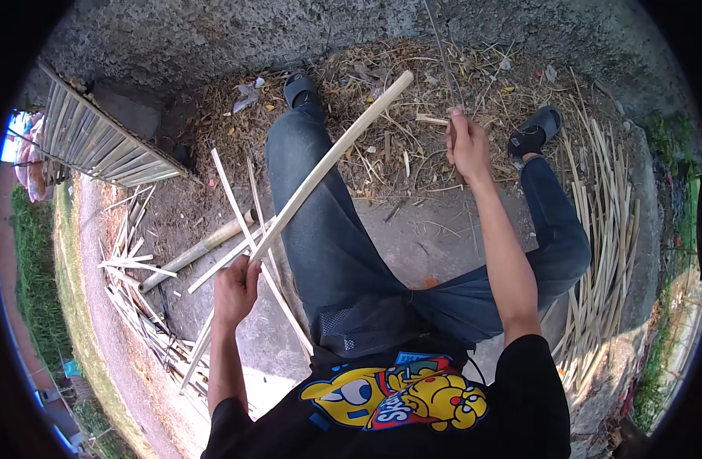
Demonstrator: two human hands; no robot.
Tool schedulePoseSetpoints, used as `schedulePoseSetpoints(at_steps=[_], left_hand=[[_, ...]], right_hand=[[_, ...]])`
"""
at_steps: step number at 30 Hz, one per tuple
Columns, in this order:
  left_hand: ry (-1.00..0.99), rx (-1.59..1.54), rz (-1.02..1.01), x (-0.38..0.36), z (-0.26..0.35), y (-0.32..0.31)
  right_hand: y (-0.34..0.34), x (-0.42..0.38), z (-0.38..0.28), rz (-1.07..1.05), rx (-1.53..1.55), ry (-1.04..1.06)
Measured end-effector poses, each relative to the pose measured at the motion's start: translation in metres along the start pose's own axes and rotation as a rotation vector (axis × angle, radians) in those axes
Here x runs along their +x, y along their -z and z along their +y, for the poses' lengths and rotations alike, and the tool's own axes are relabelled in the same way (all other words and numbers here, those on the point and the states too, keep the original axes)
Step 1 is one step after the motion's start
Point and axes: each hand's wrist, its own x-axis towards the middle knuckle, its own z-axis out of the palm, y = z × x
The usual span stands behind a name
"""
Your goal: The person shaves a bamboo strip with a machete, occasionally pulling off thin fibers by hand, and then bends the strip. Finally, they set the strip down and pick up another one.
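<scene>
My left hand is closed around the lower end of a pale split bamboo strip. The strip slants up and to the right, passing over my left thigh, with its far end over the littered ground. My right hand grips a long knife, whose thin dark blade, seen nearly edge-on, points up toward the wall. Most of its handle is hidden in my fist. Beside those fingers, a short piece of pale bamboo overlaps the ground litter.
Several bamboo strips cross beside my left leg, near a round bamboo pole. Long strips lie piled at the right. A slatted bamboo panel leans at the left. A rough wall stands ahead, with dry shavings below it.
</scene>
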Motion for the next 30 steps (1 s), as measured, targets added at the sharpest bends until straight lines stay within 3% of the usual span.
schedulePoseSetpoints(at_steps=[2, 4, 7, 9, 13, 16, 18, 21, 24, 30], left_hand=[[0.023, 0.053, 0.014, 0.001, 0.010, 0.000], [0.039, 0.107, 0.035, 0.004, 0.016, -0.002], [-0.014, 0.244, 0.121, 0.008, 0.025, -0.008], [-0.070, 0.254, 0.164, 0.010, 0.027, -0.009], [-0.158, 0.220, 0.229, 0.007, 0.022, -0.010], [-0.064, 0.252, 0.181, -0.006, 0.010, -0.009], [-0.059, 0.236, 0.202, -0.010, 0.015, -0.010], [0.017, 0.175, 0.147, -0.001, 0.013, -0.020], [-0.079, 0.165, 0.204, 0.006, 0.018, -0.024], [-0.042, 0.183, 0.221, 0.003, 0.007, -0.022]], right_hand=[[-0.014, -0.011, -0.002, -0.018, -0.083, 0.089], [-0.027, -0.026, -0.024, -0.077, -0.435, 0.286], [-0.052, -0.052, -0.037, -0.239, -0.578, 0.231], [-0.068, -0.071, -0.037, -0.376, -0.746, 0.332], [-0.070, -0.076, -0.044, -0.366, -0.885, 0.492], [-0.045, -0.016, -0.038, -0.155, -0.743, 0.291], [-0.026, 0.031, -0.020, -0.026, -0.721, 0.268], [-0.023, 0.011, -0.032, -0.035, -0.679, 0.275], [-0.027, -0.014, -0.036, -0.088, -0.804, 0.278], [-0.026, -0.007, 0.011, 0.041, -0.328, -0.073]])
